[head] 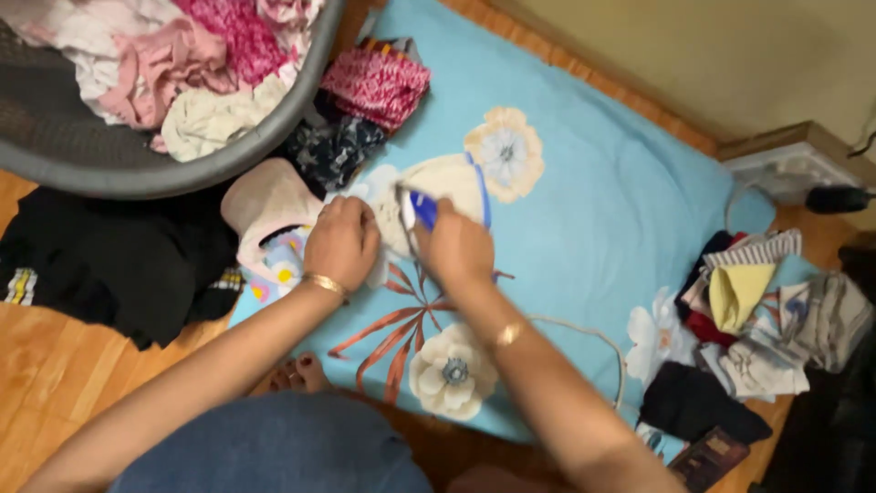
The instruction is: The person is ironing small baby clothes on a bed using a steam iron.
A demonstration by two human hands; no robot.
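Note:
My left hand (342, 239), with a gold bangle at the wrist, presses flat on the edge of a small cream garment with blue trim (452, 178). The garment lies on a light blue flowered cloth (602, 210) spread over the floor. My right hand (456, 246) grips the blue and white handle of a clothes iron (422, 208) that rests on the garment. The iron's body is mostly hidden under that hand. A pale cord (593, 333) loops from the iron toward the right.
A grey laundry basket (82, 169) full of pink and white clothes stands at the upper left. Black clothing (119, 256), a pink garment (265, 205) and a red patterned piece (376, 84) lie nearby. A pile of folded clothes (757, 310) sits at the right. A white power strip (785, 169) sits by the wall.

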